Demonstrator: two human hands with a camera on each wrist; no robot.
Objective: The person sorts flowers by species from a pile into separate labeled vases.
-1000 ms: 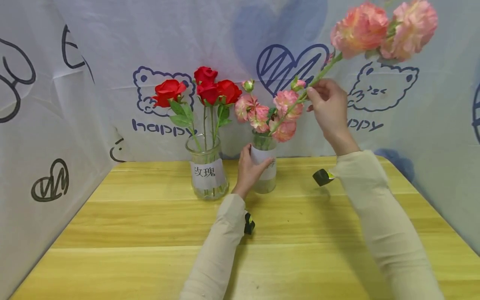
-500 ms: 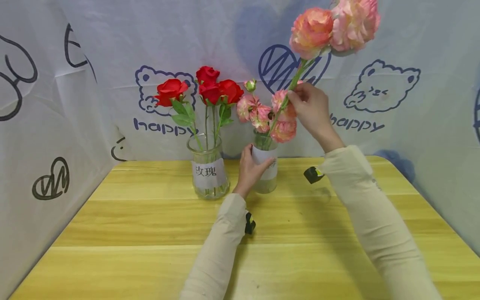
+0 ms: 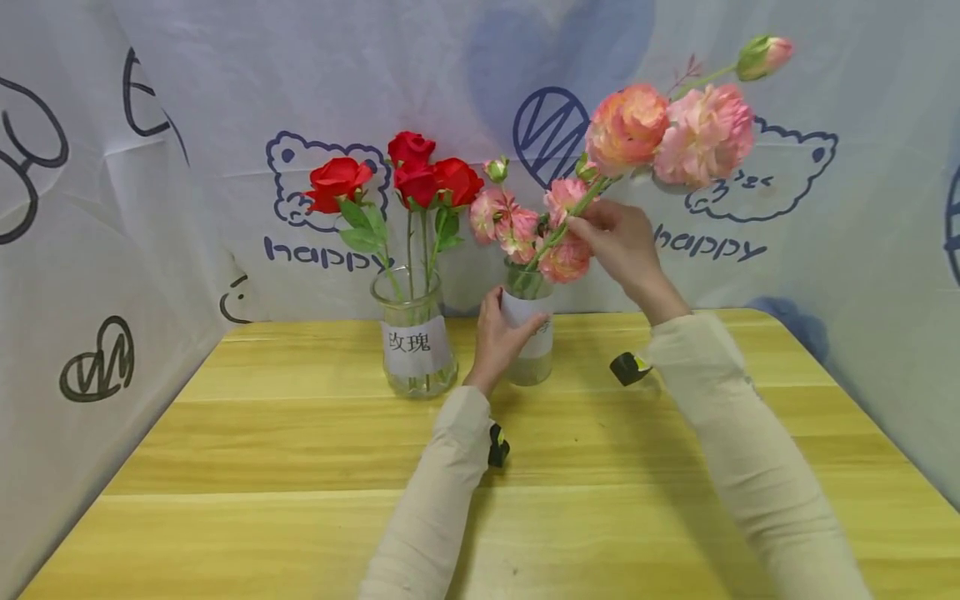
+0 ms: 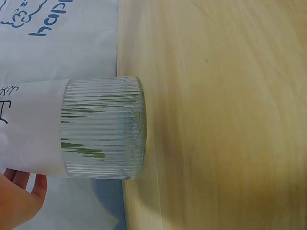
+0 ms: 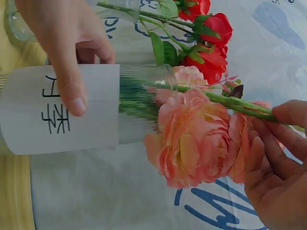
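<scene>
My left hand [image 3: 501, 340] grips a ribbed glass vase [image 3: 529, 371] with a white paper label, its thumb across the label in the right wrist view. Smaller pink peonies [image 3: 516, 229] stand in this vase. Above its mouth, the thumb and fingers of my right hand [image 3: 622, 250] pinch the green stem [image 5: 225, 101] of a peony branch. Two large pink blooms [image 3: 703, 137] and a bud [image 3: 763, 57] top this branch, which leans right. The stem's lower part runs into the vase mouth. In the left wrist view, stem ends [image 4: 86, 151] show through the vase glass.
Left of the peony vase stands another labelled glass vase [image 3: 397, 375] with several red roses [image 3: 418, 179]. Both vases are near the back edge of the wooden table [image 3: 300, 500]. A white printed cloth [image 3: 247, 67] hangs behind.
My right hand has moved left and down with the branch. Its blooms are lower and further left, and the bud has come into view. My left hand stays on the vase.
</scene>
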